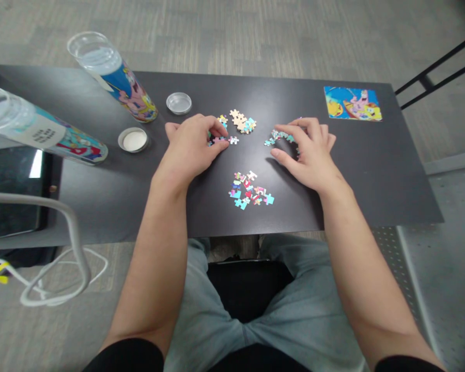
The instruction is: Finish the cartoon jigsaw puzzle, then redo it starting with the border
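Observation:
My left hand [191, 147] rests on the black table [101, 196] with fingers curled and pinched on a short row of joined puzzle pieces [232, 140]. My right hand [308, 152] lies palm down, fingers bent over a curved strip of joined pieces [279, 136]. Between and behind the hands sits a small cluster of pieces [242, 121]. A pile of loose coloured pieces [250, 191] lies nearer me, between my wrists.
Two clear tubes with cartoon labels lie tilted at the left: one [116, 77] at the back, one [42, 129] nearer. Two round lids [179, 103] [133, 140] sit beside them. A cartoon picture card [352, 103] lies at the far right. A dark tablet [11, 191] is at the left edge.

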